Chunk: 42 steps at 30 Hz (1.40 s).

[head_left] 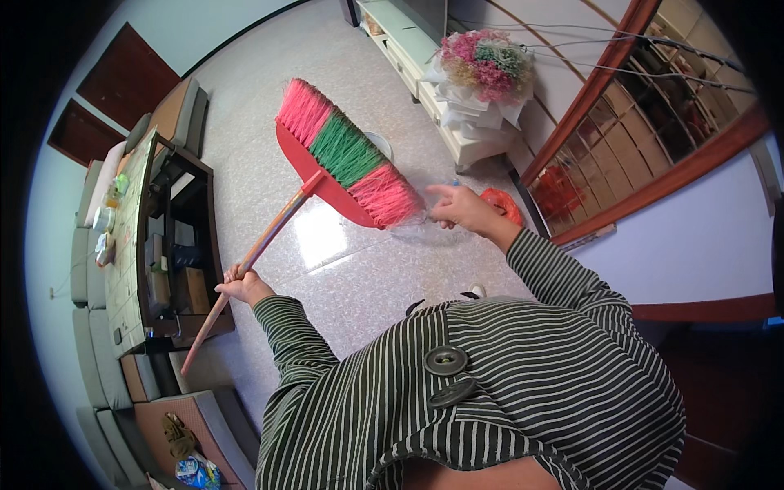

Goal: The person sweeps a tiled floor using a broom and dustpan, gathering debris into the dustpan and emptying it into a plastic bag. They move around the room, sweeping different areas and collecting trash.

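My left hand (245,286) is closed round the lower part of the handle of a broom (334,174). The broom is raised, its red head and pink and green bristles up in front of me, the bristles facing away from the handle. At the right end of the bristles is my right hand (450,207), with its index finger stretched out and the other fingers curled. Thin, clear plastic (411,229) lies or hangs around that end; whether my right fingers pinch it, I cannot tell. Behind the bristles a round, pale rim (381,146) shows in part.
A red plastic bag (502,205) sits on the floor by the glazed, wood-framed door (643,116). A wrapped bouquet (487,67) stands at the white TV cabinet (456,138). To the left are a coffee table (131,245) bearing small items and a sofa (89,355).
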### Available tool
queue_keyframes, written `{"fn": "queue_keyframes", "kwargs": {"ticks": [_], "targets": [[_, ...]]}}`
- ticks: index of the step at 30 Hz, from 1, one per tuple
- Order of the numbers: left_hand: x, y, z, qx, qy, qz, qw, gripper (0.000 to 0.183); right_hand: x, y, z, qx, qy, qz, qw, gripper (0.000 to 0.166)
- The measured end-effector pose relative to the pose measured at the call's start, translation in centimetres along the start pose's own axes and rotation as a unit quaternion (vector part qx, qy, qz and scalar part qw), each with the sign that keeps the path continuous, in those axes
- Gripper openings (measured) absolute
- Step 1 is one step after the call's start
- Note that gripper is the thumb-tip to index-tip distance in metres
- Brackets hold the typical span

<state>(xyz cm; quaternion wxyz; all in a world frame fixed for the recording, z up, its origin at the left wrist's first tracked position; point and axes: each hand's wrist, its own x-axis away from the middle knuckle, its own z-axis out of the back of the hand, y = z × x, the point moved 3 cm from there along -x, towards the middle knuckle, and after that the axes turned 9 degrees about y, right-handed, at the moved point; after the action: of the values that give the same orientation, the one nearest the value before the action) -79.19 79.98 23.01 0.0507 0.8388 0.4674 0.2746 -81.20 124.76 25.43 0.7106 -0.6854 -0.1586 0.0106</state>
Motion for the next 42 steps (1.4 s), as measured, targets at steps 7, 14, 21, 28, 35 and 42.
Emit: {"fn": "queue_keyframes", "kwargs": {"ticks": [7, 14, 21, 28, 35, 42], "targets": [[-0.1, 1.0, 1.2, 0.006, 0.020, -0.030, 0.999, 0.046, -1.0, 2.4, 3.1, 0.052, 0.064, -0.058, 0.995, 0.015], [-3.3, 2.4, 3.4, -0.008, 0.031, -0.073, 0.997, 0.048, -1.8, 3.2, 9.3, 0.086, 0.185, 0.009, 0.979, 0.015], [-7.1, 4.9, 7.6, -0.108, 0.103, -0.176, 0.973, 0.045, 0.0, 6.1, 18.4, 0.071, 0.279, -0.031, 0.957, 0.014], [-9.6, 9.9, 14.2, -0.488, 0.135, -0.393, 0.767, 0.032, 0.8, 9.2, 23.6, 0.154, 0.327, -0.058, 0.930, 0.013], [-1.8, 13.5, 16.0, -0.692, 0.215, -0.408, 0.556, 0.017, 0.9, 11.0, 23.8, 0.379, 0.326, -0.083, 0.862, 0.015], [-1.1, 23.8, 18.5, -0.833, 0.276, -0.311, 0.366, 0.014, -1.7, 11.4, 20.8, 0.481, 0.288, -0.048, 0.827, 0.016]]}}
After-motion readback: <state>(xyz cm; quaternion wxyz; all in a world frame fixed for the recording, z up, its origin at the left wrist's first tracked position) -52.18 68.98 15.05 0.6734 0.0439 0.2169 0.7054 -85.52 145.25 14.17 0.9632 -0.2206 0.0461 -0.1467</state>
